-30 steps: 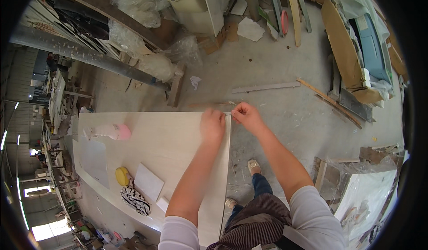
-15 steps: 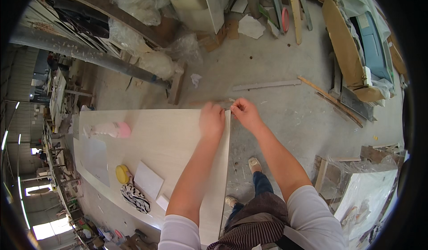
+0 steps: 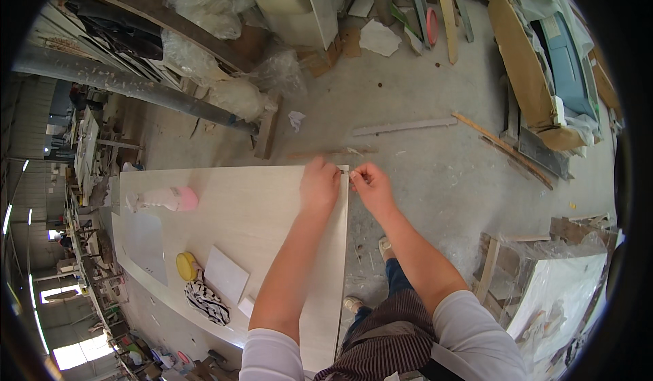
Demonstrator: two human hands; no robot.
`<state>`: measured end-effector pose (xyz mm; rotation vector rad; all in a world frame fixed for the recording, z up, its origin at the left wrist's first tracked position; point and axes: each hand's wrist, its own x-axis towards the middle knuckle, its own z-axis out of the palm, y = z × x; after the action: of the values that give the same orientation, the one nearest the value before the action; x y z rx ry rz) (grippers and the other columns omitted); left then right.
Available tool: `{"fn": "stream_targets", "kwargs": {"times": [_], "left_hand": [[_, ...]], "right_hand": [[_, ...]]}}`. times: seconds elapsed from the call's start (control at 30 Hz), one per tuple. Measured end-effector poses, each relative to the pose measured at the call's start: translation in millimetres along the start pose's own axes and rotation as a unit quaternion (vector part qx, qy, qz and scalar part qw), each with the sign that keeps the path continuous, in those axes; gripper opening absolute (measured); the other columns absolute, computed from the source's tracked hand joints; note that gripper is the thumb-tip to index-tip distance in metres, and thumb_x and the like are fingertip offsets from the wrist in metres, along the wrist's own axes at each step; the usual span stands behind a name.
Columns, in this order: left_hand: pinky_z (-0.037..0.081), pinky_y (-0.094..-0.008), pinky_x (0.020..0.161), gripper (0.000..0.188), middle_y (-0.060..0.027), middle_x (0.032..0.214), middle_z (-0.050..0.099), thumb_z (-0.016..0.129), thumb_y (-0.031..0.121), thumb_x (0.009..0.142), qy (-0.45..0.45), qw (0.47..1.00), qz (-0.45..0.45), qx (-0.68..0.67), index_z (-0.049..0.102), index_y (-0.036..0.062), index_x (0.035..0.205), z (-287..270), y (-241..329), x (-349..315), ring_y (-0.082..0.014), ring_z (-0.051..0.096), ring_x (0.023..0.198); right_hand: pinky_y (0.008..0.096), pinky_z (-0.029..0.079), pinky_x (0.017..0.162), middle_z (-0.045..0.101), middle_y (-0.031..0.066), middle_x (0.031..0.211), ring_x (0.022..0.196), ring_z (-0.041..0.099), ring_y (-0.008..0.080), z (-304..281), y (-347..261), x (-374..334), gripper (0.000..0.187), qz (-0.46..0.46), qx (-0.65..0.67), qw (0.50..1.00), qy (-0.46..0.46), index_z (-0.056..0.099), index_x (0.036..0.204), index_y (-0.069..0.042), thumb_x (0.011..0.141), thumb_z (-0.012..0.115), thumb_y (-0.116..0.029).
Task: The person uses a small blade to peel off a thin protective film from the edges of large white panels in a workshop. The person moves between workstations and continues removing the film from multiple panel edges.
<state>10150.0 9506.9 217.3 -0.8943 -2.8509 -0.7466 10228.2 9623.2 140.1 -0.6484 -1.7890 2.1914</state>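
A large pale slab (image 3: 272, 224) lies in front of me, and both hands are at its far right corner. My left hand (image 3: 321, 189) rests over the slab's far edge, its fingers pinched by a small dark bit too small to name. Just beyond the right edge, my right hand (image 3: 372, 189) has thumb and forefinger pressed together at the corner. What that pinch holds, if anything, cannot be made out. Farther left on the slab lie a bottle with a pink base (image 3: 182, 199), a yellow round piece (image 3: 186, 265), a striped cloth (image 3: 206, 303) and a white square tile (image 3: 226, 272).
A grey bar (image 3: 405, 128) and wooden strips (image 3: 503, 150) lie on the floor beyond the corner. A wooden post (image 3: 267, 133) stands past the far edge. To the right are a cardboard-wrapped blue unit (image 3: 568, 61) and a plastic-covered white box (image 3: 561, 292).
My right hand has shifted slightly down beside the corner. The left hand has turned a little, and the dark bit at its fingertips now shows. My view has moved slightly.
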Motion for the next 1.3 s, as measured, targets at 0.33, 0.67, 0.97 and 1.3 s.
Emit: {"fn": "stream_targets", "kwargs": {"times": [0.33, 0.67, 0.97, 1.3], "left_hand": [[0.051, -0.0436, 0.075, 0.004, -0.0092, 0.085, 0.06, 0.071, 0.004, 0.074, -0.028, 0.999, 0.019, -0.015, 0.069, 0.0063, 0.077, -8, 0, -14, -0.0321, 0.06, 0.087], [0.05, -0.0428, 0.07, 0.01, -0.0087, 0.083, 0.059, 0.071, 0.0, 0.071, -0.009, 0.998, 0.056, -0.017, 0.063, 0.0049, 0.074, -11, -4, -35, -0.0313, 0.059, 0.082], [0.048, -0.0458, 0.07, 0.009, -0.0107, 0.081, 0.055, 0.069, 0.005, 0.074, -0.017, 0.997, 0.057, -0.04, 0.06, 0.0051, 0.071, -18, -2, -53, -0.0334, 0.056, 0.082], [0.049, -0.0457, 0.07, 0.008, -0.0111, 0.081, 0.055, 0.068, 0.004, 0.073, -0.018, 0.997, 0.068, -0.044, 0.06, 0.0046, 0.071, -26, 2, -79, -0.0336, 0.056, 0.082]], "right_hand": [[0.0241, 0.056, 0.07, 0.063, 0.0012, 0.086, 0.076, 0.06, 0.0068, 7, 13, -26, 0.007, -0.029, -0.002, 0.999, 0.02, 0.06, 0.093, -0.001, 0.097, 0.063, -0.004], [0.0234, 0.053, 0.071, 0.063, 0.0021, 0.088, 0.077, 0.062, 0.008, 8, 15, -48, 0.006, -0.052, -0.035, 0.998, 0.024, 0.059, 0.093, 0.0, 0.096, 0.063, -0.002], [0.0274, 0.051, 0.068, 0.061, 0.0063, 0.085, 0.073, 0.06, 0.0139, 11, 14, -69, 0.009, -0.03, 0.014, 0.999, 0.035, 0.06, 0.086, -0.002, 0.091, 0.068, -0.004], [0.0259, 0.052, 0.069, 0.061, 0.0044, 0.086, 0.076, 0.061, 0.0118, 12, 21, -95, 0.008, -0.037, 0.001, 0.999, 0.037, 0.06, 0.089, -0.001, 0.093, 0.066, -0.004]]}}
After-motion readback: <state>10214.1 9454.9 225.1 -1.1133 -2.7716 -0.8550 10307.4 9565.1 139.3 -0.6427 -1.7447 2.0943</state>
